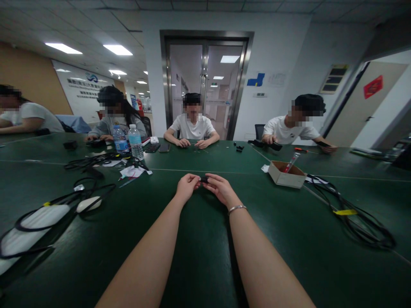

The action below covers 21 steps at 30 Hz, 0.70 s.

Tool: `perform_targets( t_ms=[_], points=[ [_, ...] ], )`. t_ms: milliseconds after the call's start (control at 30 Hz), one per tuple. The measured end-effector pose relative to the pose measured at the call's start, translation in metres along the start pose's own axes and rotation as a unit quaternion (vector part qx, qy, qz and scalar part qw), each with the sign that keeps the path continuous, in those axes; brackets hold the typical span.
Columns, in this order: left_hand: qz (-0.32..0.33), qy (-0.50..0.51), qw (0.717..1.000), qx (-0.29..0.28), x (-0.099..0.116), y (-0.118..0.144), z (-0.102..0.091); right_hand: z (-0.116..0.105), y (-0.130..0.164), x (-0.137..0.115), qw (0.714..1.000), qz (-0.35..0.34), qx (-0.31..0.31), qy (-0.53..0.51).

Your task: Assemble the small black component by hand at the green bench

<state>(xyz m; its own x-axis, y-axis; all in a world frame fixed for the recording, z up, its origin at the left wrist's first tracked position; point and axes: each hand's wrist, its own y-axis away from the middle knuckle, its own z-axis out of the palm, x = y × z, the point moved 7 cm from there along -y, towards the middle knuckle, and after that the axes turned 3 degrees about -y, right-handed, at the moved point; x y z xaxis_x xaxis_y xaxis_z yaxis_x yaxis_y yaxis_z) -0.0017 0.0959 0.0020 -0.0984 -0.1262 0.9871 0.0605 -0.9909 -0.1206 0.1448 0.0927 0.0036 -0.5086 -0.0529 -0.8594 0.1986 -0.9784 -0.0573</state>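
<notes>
The step in hand seems to be close two-handed work on a small black piece point(204, 179), which is sitting between the fingertips, straight ahead of the wearer and over the middle of the worktop point(205, 244). The left hand point(188, 187) is pinching its left end, thumb and fingers drawn together, with a small shiny spot showing there. The right hand point(220, 187) is closing its fingertips around the other end, its fingers bending and lying close together; a bracelet point(237, 208) is circling that wrist. Neither hand is spreading wide. Whether the piece is one part or two is too small to tell, and so is whether it is touching the worktop. The next move is probably calling for a steady pinch on one side and fine fingertip control on the other. A box point(282, 179) is standing to the right, apart from the hands, and a looped cable point(383, 244) is lying beyond it.
</notes>
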Motion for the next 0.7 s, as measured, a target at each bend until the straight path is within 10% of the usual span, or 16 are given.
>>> perform_targets(
  t_ms=[700],
  points=[
    [0.030, -0.062, 0.997, -0.031, 0.0063, 0.0034, 0.0041, 0.0009, 0.0026, -0.0013, 1.000, 0.003, -0.006, -0.004]
  ],
)
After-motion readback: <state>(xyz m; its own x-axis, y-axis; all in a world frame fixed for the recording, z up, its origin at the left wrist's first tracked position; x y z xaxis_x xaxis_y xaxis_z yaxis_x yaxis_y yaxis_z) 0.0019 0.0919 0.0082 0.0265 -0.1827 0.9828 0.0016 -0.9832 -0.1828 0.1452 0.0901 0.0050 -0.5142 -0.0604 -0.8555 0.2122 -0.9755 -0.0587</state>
